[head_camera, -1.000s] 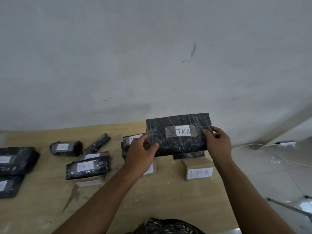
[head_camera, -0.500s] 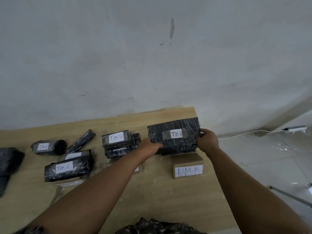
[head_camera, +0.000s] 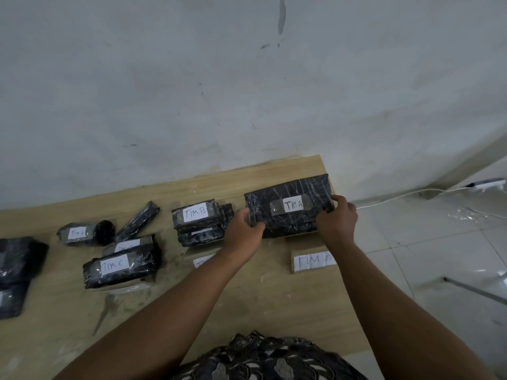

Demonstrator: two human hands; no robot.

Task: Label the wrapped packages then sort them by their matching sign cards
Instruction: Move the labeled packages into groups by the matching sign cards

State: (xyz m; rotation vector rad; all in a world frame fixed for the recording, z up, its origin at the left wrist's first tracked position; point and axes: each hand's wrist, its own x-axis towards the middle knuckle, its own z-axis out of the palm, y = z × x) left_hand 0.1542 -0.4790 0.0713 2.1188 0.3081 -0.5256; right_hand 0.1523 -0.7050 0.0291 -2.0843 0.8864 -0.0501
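A flat black wrapped package labelled TIM A [head_camera: 290, 205] lies at the table's far right corner, on top of another dark package. My left hand [head_camera: 242, 233] grips its left end and my right hand [head_camera: 337, 219] grips its right end. Just in front stands the cardboard sign card TIM A [head_camera: 312, 261]. Left of it is a stack of packages labelled TIM B [head_camera: 197, 223], with a sign card [head_camera: 203, 261] partly hidden by my left arm. Further left, packages labelled TIM C [head_camera: 120, 266] rest on another card.
A small rolled labelled package [head_camera: 85, 233] and a thin black package [head_camera: 137, 224] lie at the back left. More black packages [head_camera: 16, 270] sit at the left edge. The wooden table [head_camera: 274, 305] ends right of the TIM A card; a white cable [head_camera: 411, 194] runs over the floor.
Both hands lowered the TIM A package from in front of the wall down onto the pile behind the TIM A card. The view tilted down.
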